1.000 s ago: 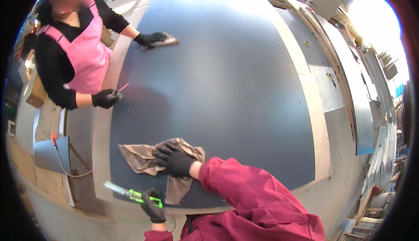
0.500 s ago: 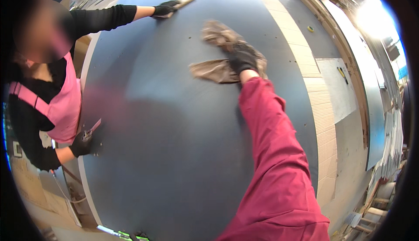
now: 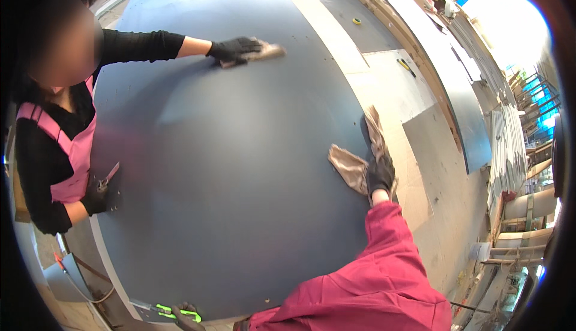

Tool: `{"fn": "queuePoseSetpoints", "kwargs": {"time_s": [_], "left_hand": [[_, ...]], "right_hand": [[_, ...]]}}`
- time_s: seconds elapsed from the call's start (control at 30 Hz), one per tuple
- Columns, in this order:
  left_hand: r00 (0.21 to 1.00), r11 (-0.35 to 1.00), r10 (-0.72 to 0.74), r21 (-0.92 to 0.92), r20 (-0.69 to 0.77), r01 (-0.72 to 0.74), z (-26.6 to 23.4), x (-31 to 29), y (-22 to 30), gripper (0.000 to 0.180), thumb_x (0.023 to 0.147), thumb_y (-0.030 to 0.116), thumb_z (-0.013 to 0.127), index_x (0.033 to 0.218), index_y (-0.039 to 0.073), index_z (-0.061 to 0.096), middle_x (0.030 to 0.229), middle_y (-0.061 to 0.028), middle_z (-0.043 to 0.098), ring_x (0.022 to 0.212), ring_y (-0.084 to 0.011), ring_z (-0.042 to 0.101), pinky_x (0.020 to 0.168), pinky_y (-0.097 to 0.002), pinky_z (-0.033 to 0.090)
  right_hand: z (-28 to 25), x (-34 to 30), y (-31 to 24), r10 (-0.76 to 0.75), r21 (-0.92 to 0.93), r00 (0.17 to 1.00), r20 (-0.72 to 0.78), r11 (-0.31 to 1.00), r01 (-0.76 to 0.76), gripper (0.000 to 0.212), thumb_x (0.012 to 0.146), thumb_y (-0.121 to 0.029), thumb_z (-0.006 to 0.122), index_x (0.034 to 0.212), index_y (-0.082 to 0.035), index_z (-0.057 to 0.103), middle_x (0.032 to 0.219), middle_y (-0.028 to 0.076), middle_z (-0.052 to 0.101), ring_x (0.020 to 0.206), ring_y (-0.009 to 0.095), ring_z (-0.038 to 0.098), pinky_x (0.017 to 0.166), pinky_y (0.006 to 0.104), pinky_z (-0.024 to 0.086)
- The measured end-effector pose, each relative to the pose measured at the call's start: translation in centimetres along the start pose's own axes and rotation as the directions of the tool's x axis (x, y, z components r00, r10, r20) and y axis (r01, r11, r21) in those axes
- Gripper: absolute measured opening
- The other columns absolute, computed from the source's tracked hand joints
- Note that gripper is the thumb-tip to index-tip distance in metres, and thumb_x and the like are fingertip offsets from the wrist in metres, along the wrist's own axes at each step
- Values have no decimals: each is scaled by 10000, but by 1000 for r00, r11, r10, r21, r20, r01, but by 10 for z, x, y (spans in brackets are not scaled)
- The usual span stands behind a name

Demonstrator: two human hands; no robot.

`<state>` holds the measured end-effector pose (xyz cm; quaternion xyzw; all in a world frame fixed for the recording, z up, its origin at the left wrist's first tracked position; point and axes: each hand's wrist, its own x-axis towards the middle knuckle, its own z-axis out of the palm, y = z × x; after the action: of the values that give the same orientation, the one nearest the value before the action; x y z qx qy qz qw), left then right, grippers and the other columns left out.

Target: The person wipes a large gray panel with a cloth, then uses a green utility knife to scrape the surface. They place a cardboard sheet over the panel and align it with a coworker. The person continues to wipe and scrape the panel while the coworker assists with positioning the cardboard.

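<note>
Right hand [image 3: 380, 174]: grasps the cloth [image 3: 348, 166] at the right edge of the panel [image 3: 234, 181].
Left hand [image 3: 189, 321]: grips the green tool [image 3: 166, 310], near left corner.
Wiping: looks unfinished; specks [image 3: 267, 300] dot the near edge.
Co-worker [image 3: 73, 151]: second cloth [image 3: 273, 51], far side.

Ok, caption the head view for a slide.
Right hand on brown cloth at edge of dark panel, left hand gripping green tool, co-worker with another cloth.

Cropped and covered
Lower edge crops the left hand [image 3: 188, 318]; right hand [image 3: 380, 175] hides part of its cloth [image 3: 350, 166].
</note>
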<state>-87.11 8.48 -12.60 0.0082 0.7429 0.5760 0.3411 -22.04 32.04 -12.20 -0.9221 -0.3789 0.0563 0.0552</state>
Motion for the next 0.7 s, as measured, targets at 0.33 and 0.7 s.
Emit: {"fn": "queuePoseSetpoints", "kwargs": {"time_s": [0.33, 0.7], "left_hand": [[985, 995, -79, -46, 151, 87, 19, -27, 16, 360, 900, 367, 530, 837, 15, 497, 757, -88, 548, 593, -157, 508, 577, -291, 458], [989, 999, 1, 35, 146, -6, 7, -31, 17, 366, 895, 355, 529, 777, 9, 510, 715, -80, 540, 570, -165, 536, 547, -286, 482]], "right_hand": [[1, -96, 65, 271, 183, 938, -218, 955, -233, 595, 905, -442, 389, 1378, -84, 353, 1398, 164, 381, 1289, 304, 358, 1057, 394, 276], [41, -105, -353, -881, -29, 433, -190, 446, 895, 526, 885, -334, 380, 1315, -32, 396, 1368, 138, 396, 1249, 224, 391, 1087, 303, 221]]}}
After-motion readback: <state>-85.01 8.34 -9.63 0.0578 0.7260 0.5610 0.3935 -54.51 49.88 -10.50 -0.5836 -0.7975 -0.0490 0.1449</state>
